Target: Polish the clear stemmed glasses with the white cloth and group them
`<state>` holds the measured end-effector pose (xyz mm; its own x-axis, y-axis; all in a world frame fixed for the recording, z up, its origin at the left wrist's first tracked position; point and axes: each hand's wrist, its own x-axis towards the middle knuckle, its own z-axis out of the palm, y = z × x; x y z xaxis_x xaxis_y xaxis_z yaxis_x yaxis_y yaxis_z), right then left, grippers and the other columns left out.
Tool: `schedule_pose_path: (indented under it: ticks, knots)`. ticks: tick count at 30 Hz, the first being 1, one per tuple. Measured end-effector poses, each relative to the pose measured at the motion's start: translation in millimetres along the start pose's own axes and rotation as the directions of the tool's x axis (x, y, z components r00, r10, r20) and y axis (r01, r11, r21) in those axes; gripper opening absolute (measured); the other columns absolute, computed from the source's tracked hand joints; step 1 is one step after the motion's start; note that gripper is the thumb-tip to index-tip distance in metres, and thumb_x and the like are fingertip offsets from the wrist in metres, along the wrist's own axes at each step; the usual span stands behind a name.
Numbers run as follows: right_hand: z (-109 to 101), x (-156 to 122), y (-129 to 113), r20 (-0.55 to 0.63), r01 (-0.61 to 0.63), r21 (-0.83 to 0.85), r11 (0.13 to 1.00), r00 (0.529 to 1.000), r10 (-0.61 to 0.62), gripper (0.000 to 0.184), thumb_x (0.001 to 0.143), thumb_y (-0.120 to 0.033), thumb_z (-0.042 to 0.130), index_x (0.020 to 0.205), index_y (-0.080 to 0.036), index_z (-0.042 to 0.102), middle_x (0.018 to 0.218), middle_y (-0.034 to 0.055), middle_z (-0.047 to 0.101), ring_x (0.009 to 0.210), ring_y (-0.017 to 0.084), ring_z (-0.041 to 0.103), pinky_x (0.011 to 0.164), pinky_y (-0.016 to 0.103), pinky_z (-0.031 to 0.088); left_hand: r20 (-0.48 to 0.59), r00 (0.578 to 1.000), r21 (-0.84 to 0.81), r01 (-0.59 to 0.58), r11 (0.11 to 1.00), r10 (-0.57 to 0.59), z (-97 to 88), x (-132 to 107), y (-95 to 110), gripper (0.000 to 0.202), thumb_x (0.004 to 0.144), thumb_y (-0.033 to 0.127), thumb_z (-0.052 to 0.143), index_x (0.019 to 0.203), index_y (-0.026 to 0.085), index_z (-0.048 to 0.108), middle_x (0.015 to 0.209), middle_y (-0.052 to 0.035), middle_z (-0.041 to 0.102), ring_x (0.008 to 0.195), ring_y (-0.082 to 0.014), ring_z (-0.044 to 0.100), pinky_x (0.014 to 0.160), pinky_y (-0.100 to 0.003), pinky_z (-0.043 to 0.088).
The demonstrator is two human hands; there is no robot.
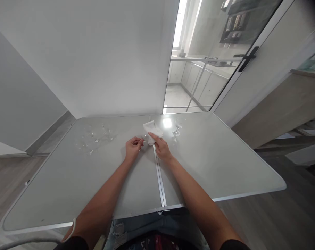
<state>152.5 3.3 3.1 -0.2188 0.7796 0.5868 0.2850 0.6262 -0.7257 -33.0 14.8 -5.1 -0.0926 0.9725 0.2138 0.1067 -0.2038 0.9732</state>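
Observation:
Near the middle of the table, my left hand (133, 147) is closed, its thumb and fingertips pinching a clear stemmed glass (144, 139) that is mostly hidden and hard to make out. A folded white cloth (152, 129) is in my right hand (161, 147), fingers closed over it and pressed close to the glass. To the right of the cloth stands another clear stemmed glass (176, 131). Several more transparent glasses (96, 139) are grouped at the left of the table; their outlines are faint against the pale top.
The pale glossy table (214, 163) has a metal-edged seam (159, 180) down its middle and rounded corners. A white wall (115, 69) meets its far side. Beyond is a glass door (199, 69) with a black handle (248, 59). Wooden shelves (282, 100) are at the right.

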Motion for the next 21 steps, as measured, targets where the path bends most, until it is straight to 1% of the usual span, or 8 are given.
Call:
schedule_pose_path:
  ticks: [3,5,8,10,12,15,18,21]
  knots:
    - [-3.5,3.3,0.5,0.084,0.116,-0.162,0.98,0.991,-0.104,0.047,0.098,-0.022,0.046,0.144,-0.026,0.054,0.137,0.009,0.062,0.135,0.027,0.049,0.114,0.049,0.04,0.102,0.989,0.107,-0.115,0.988,0.105,2.1,-4.3,4.0,0.021,0.083,0.034,0.07,0.072,0.017,0.067,0.062,-0.0015,0.065,0.053,-0.0114,0.055,0.052,-0.023,0.041]
    - [-5.0,6.2,-1.6,0.079,0.122,-0.197,0.973,0.991,-0.108,0.047,0.095,-0.026,0.052,0.142,-0.024,0.056,0.135,0.0115,0.063,0.134,0.03,0.049,0.114,0.051,0.037,0.165,0.968,0.172,-0.216,0.961,0.188,2.8,-7.5,6.3,0.019,0.083,0.032,0.069,0.071,0.017,0.068,0.062,-0.001,0.066,0.055,-0.0118,0.057,0.055,-0.025,0.042]
    - [-9.3,9.9,-6.8,0.003,-0.043,-0.085,0.995,0.999,0.044,0.049,0.091,-0.028,0.057,0.139,-0.021,0.057,0.129,0.0122,0.065,0.118,0.029,0.058,0.105,0.046,0.044,0.232,0.942,0.209,-0.292,0.933,0.242,2.6,-11.1,6.5,0.018,0.083,0.033,0.07,0.072,0.018,0.07,0.062,-0.0004,0.068,0.054,-0.0116,0.055,0.056,-0.025,0.043]
    - [-14.0,11.8,-10.1,-0.006,-0.217,0.128,0.968,0.976,0.22,0.043,0.089,-0.03,0.056,0.131,-0.022,0.062,0.113,0.008,0.069,0.1,0.024,0.063,0.093,0.039,0.049,0.257,0.935,0.196,-0.297,0.935,0.243,2.1,-11.8,5.0,0.017,0.081,0.033,0.072,0.074,0.019,0.073,0.063,-0.0005,0.069,0.054,-0.0118,0.055,0.055,-0.026,0.043]
    - [-18.3,12.9,-12.1,0.047,-0.351,0.41,0.842,0.93,0.365,0.037,0.089,-0.034,0.056,0.124,-0.023,0.065,0.099,0.0038,0.07,0.087,0.02,0.063,0.083,0.034,0.05,0.265,0.938,0.152,-0.27,0.951,0.224,1.6,-11.2,3.5,0.017,0.08,0.035,0.074,0.075,0.019,0.074,0.065,-0.0016,0.07,0.055,-0.0128,0.058,0.055,-0.026,0.044]
    - [-17.9,12.3,-11.7,0.161,-0.415,0.744,0.524,0.872,0.462,0.037,0.09,-0.042,0.055,0.12,-0.022,0.066,0.095,0.0045,0.07,0.084,0.021,0.064,0.075,0.033,0.051,0.259,0.953,0.001,-0.165,0.986,0.159,2.6,-9.4,3.1,0.023,0.079,0.039,0.077,0.073,0.017,0.072,0.064,-0.0034,0.069,0.055,-0.0137,0.059,0.053,-0.026,0.045]
    - [-6.7,10.7,-8.5,0.287,-0.454,0.854,0.256,0.82,0.495,0.041,0.09,-0.048,0.052,0.111,-0.017,0.068,0.089,0.0089,0.072,0.084,0.026,0.066,0.072,0.037,0.054,0.231,0.968,-0.162,-0.061,0.985,0.098,5.3,-7.6,4.1,0.031,0.078,0.045,0.078,0.075,0.015,0.069,0.061,-0.004,0.068,0.051,-0.0129,0.057,0.051,-0.026,0.045]
    - [6.5,10.3,-7.7,0.337,-0.475,0.862,0.176,0.797,0.501,0.042,0.089,-0.05,0.051,0.107,-0.015,0.067,0.085,0.0098,0.072,0.084,0.027,0.067,0.071,0.038,0.056,0.17,0.984,-0.241,-0.001,0.97,0.043,7.9,-5.2,4.1,0.036,0.078,0.049,0.078,0.086,0.016,0.065,0.062,-0.0037,0.069,0.05,-0.0126,0.057,0.052,-0.025,0.046]
